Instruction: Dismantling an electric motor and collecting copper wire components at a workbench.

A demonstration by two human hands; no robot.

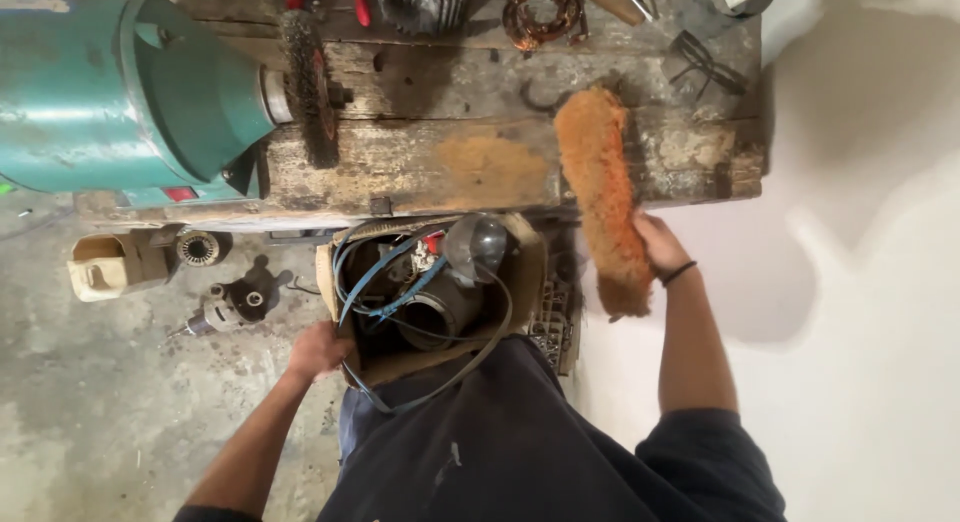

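Dark clothing (500, 442) filled the foreground. Left hand (318, 350) gripped the box (530, 257) edge, motor (445, 292) and cables (375, 277) inside. Right hand (658, 244) clutched an orange roller (603, 197) lying partly over the bench (420, 162), beside the grinder (130, 92).

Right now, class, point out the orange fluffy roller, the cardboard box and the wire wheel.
orange fluffy roller (600, 197): head view, mid-length of nap.
cardboard box (530, 267): head view, right wall.
wire wheel (305, 87): head view, bristle rim.

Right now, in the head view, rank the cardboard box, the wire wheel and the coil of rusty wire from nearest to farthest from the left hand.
1. cardboard box: touching the left hand, on its right.
2. wire wheel: up on the bench, by the green grinder.
3. coil of rusty wire: at the bench's far edge, top right.
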